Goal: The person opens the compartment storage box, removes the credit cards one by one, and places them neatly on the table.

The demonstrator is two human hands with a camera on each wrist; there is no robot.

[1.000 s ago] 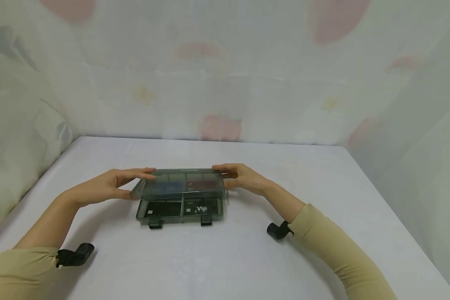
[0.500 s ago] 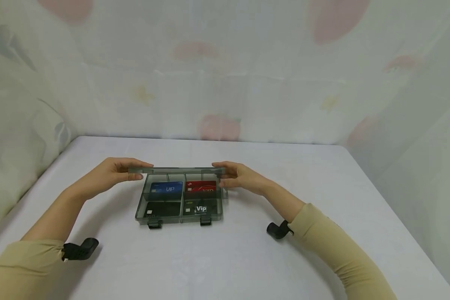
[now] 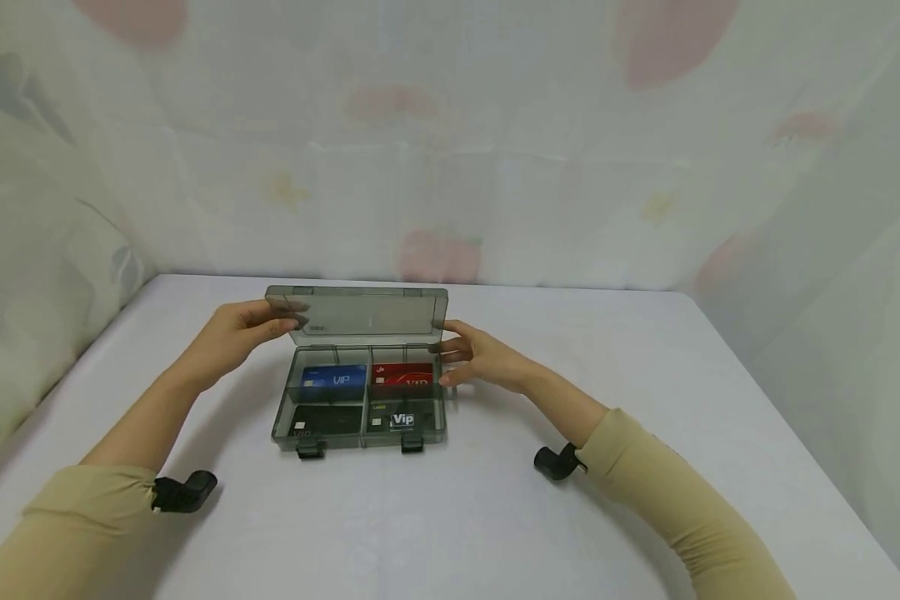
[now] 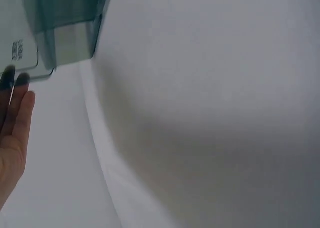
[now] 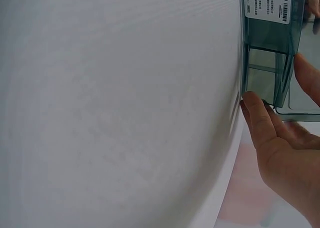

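L hand (image 3: 232, 333) fingers pinch the left edge of the smoky translucent plastic lid (image 3: 357, 313), which stands raised approx upright on its rear hinge. R hand (image 3: 483, 357) – fingers lightly curled, tips touching the right rear corner of the grey translucent compartment box (image 3: 358, 398); firm grip or not, can't tell. Box sits mid-table on the white tablecloth (image 3: 450, 517). Inside: blue VIP card (image 3: 335, 378) rear-left, red card (image 3: 402, 377) rear-right, two black cards in front – one marked Vip (image 3: 397, 419).
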